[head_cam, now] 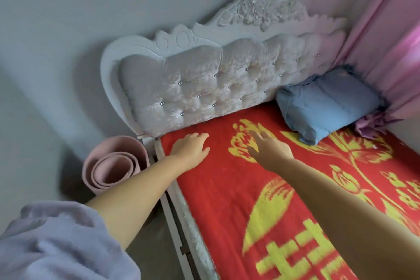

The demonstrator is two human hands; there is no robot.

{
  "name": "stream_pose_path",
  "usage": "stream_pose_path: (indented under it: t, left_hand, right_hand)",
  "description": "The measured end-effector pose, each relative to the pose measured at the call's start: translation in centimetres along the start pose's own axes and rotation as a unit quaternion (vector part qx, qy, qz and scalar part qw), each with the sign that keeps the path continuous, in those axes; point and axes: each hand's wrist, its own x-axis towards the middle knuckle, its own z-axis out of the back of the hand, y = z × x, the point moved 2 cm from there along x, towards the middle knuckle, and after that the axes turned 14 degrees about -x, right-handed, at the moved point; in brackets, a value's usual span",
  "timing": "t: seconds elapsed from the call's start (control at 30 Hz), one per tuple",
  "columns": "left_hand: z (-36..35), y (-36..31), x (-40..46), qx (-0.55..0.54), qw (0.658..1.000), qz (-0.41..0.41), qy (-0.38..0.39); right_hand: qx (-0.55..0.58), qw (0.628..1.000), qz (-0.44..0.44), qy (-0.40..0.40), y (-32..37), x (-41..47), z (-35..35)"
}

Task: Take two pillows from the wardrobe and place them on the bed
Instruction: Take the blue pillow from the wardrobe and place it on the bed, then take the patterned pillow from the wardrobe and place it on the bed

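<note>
Fingers on both hands are spread and loose, gripping nothing: left hand [192, 148] palm-down over the near corner of the red blanket [227, 193], right hand [268, 148] blurred over the yellow flower print, so can't tell if it touches the cloth.

Near to far: grey sleeve [56, 241] at bottom left, then a rolled pink mat [113, 166] standing on the floor just beside the bed frame [179, 218].

One blue pillow [327, 107] lies at the far right corner, touching the headboard [216, 88] and near the pink curtain [384, 48]. No 2nd pillow in view; wardrobe not in view either.

Risks, as I judge them:
- Task prob. half done; stopping now leaves 1 pillow short.
- Turning away could knock the mat over, it's right by the legs.
- Blanket may ruck up under pressing hands.
- Pillow edge sits near the curtain, which could snag it.
</note>
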Motion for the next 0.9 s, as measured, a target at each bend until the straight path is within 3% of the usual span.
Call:
stream_pose_path:
  t: [0.17, 0.4, 0.67, 0.9]
  left_hand:
    - [-0.4, -3.3, -1.8, -0.010, 0.999, -0.046, 0.006]
    - [1.4, -3.2, -9.3, 0.001, 0.999, -0.036, -0.015]
    - [3.5, 1.9, -26.4, -0.022, 0.997, 0.064, -0.041]
    - [9.1, 8.3, -40.2, 0.004, 0.982, 0.147, -0.121]
  right_hand:
    - [-0.005, 0.999, -0.036, -0.015, -0.8, -4.6, 0.6]
    - [-0.011, 0.999, -0.030, -0.012, 1.4, -10.6, 1.4]
    - [-0.021, 0.995, 0.099, -0.025, 12.8, -19.1, 2.5]
    - [-0.027, 0.979, 0.191, -0.065, 24.6, -23.1, 6.9]
